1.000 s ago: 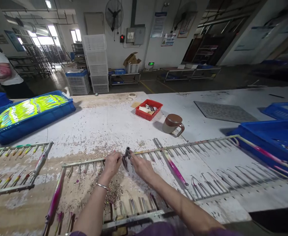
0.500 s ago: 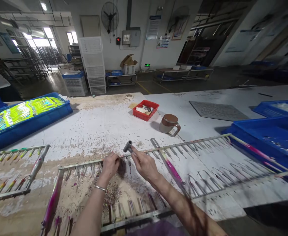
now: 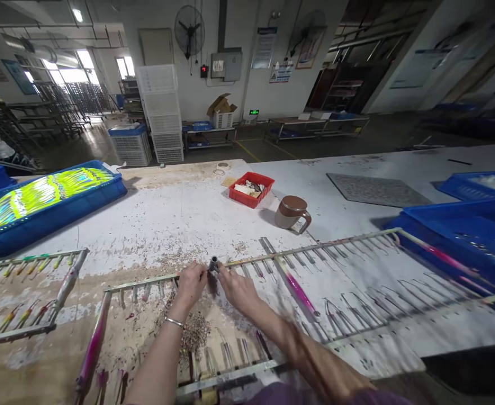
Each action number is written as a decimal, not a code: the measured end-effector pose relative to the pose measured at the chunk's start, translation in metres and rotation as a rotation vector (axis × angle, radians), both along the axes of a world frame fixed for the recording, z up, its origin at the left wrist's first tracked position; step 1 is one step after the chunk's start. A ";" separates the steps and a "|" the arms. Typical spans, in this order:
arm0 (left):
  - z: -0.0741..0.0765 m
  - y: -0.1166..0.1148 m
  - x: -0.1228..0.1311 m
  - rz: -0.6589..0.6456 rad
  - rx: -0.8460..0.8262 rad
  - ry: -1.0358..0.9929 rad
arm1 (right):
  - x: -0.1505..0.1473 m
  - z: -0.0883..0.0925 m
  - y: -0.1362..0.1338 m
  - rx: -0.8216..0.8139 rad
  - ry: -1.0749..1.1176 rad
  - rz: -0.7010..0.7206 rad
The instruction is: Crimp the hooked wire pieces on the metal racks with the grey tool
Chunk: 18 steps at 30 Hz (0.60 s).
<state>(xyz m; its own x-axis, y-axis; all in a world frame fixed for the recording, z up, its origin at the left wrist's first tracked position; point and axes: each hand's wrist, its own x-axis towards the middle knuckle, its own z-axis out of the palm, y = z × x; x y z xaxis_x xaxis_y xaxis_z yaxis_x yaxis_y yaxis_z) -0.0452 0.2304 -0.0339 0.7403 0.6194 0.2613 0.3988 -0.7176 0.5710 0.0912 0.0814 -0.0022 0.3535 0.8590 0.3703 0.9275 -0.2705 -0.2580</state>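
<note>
A long metal rack (image 3: pixel 340 245) with rows of wire hooks lies across the white table in front of me. My left hand (image 3: pixel 191 283) pinches the rack's far bar, fingers closed on it. My right hand (image 3: pixel 234 287) is closed round a short grey metal tube (image 3: pixel 212 263) and holds it down on the same bar, right beside my left fingers. A silver bracelet (image 3: pixel 174 321) sits on my left wrist. A heap of small paint flakes (image 3: pixel 194 331) lies under my forearms.
A brown lidded mug (image 3: pixel 292 213) and a red tray (image 3: pixel 251 189) stand beyond the rack. Blue crates sit at the right (image 3: pixel 467 230); a blue crate of yellow lures (image 3: pixel 40 202) is at the left. A second hook rack (image 3: pixel 23 292) lies at my left.
My right hand lifted the grey tube off the bar half a second ago and has brought it back down onto the bar beside my left hand. The person at the far left has left view.
</note>
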 end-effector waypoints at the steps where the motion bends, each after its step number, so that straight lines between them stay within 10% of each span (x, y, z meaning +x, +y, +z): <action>1: 0.000 0.000 0.000 0.001 -0.003 -0.001 | 0.000 -0.001 0.000 -0.022 -0.002 0.009; 18: 0.002 0.001 0.000 -0.021 0.001 -0.043 | 0.014 0.012 -0.007 0.037 0.075 -0.050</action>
